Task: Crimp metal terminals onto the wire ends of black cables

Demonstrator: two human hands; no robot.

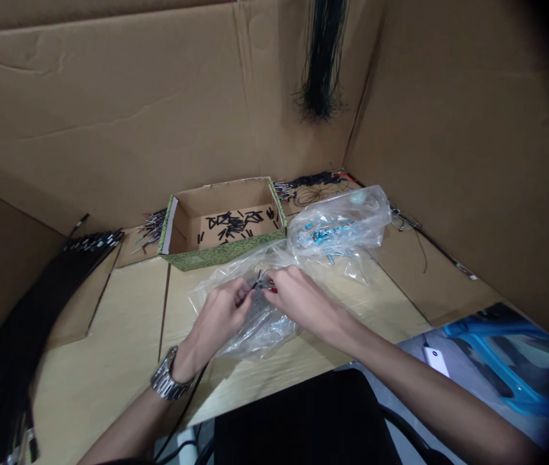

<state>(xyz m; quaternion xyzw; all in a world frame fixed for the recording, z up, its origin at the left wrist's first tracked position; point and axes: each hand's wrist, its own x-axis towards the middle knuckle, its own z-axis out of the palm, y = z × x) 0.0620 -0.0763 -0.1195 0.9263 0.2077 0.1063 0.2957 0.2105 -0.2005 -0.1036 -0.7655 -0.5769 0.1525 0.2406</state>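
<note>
Over a clear plastic bag [259, 332] on the table, my two hands meet fingertip to fingertip. My left hand [226, 310], with a metal watch on its wrist, is closed on the end of a black cable [194, 394], which runs down past the wrist and off the table's near edge. My right hand [294, 290] is closed at the cable's tip. Small red parts [272, 288] show between its fingers, too small and covered to name. Thin pale strands show between the two hands.
Behind my hands stands a green-edged cardboard box [221, 250] with short black pieces [233, 223]. A plastic bag of blue pieces [327, 232] lies beside it. Black cable bundles [27, 316] lie left; another bundle [323, 71] hangs at the back. Cardboard walls [134, 97] surround the table.
</note>
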